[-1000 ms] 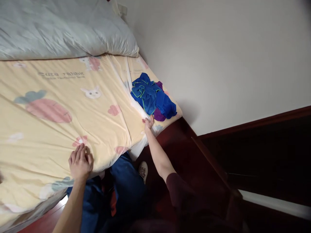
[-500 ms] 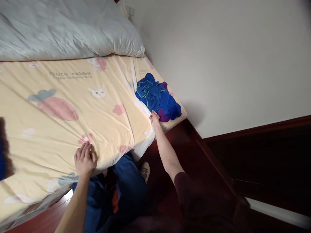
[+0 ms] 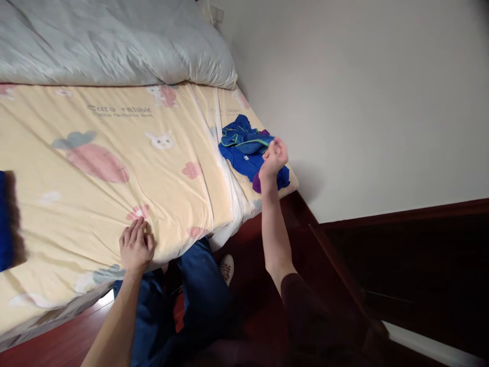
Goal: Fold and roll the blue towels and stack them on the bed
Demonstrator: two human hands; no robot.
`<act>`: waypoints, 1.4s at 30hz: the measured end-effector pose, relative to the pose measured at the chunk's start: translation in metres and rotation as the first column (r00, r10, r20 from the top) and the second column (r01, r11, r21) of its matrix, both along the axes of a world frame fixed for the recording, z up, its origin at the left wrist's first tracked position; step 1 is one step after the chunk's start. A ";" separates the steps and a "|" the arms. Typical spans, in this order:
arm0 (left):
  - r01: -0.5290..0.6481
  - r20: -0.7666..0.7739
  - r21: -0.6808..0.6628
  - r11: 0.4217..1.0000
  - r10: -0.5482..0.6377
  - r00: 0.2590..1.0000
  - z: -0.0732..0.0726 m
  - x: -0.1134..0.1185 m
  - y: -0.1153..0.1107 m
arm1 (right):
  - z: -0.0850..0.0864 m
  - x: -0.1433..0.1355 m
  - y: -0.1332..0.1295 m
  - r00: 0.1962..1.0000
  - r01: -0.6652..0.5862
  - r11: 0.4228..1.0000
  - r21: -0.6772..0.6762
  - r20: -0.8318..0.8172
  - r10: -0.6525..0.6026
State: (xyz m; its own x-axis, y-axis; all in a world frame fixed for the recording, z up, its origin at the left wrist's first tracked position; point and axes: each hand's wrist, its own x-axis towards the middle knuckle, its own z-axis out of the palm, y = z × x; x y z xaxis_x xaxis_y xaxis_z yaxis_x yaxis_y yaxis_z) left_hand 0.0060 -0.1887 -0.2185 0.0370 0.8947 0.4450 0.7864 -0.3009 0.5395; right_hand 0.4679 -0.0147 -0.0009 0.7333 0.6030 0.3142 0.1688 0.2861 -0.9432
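Right hand (image 3: 274,159) seems to pinch blue cloth (image 3: 243,145) by the near right corner of the bed (image 3: 103,206) and partly hides purple cloth (image 3: 257,183). Left hand (image 3: 136,245) lies slack at the near edge; grey bedding (image 3: 114,46) sits behind.

The bed (image 3: 179,193) was bordered on the right by the wall (image 3: 362,102). The pillow (image 3: 114,46) was laid across the bed's far end. The clothes (image 3: 241,162) were placed at the near right corner, with the right hand (image 3: 273,159) held over their right side. The left hand (image 3: 136,247) was rested near the front edge, well left of the clothes. Below, the shoe (image 3: 226,269) was set on the floor (image 3: 250,255).
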 end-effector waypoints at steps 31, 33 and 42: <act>-0.357 0.499 -0.187 0.915 0.401 0.768 0.128 -0.024 -0.251 | -0.056 -0.363 -0.385 0.348 -0.937 0.333 -0.107 -0.217 0.912; -0.343 0.498 -0.191 0.920 0.391 0.774 0.134 -0.026 -0.255 | -0.057 -0.360 -0.387 0.389 -0.921 0.377 -0.100 -0.262 0.883; -0.433 0.488 -0.196 0.880 0.470 0.735 0.138 -0.023 -0.280 | -0.102 -0.335 -0.369 0.221 -0.889 0.456 0.053 -0.820 0.527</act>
State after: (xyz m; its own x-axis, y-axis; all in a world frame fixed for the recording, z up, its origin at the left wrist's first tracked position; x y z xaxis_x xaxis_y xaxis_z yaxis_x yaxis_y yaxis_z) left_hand -0.0174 -0.4683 -0.0806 -0.5923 0.7747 0.2213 0.4269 0.0689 0.9017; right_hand 0.1325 -0.3833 -0.1032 -0.2475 0.8867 -0.3905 -0.5959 -0.4571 -0.6603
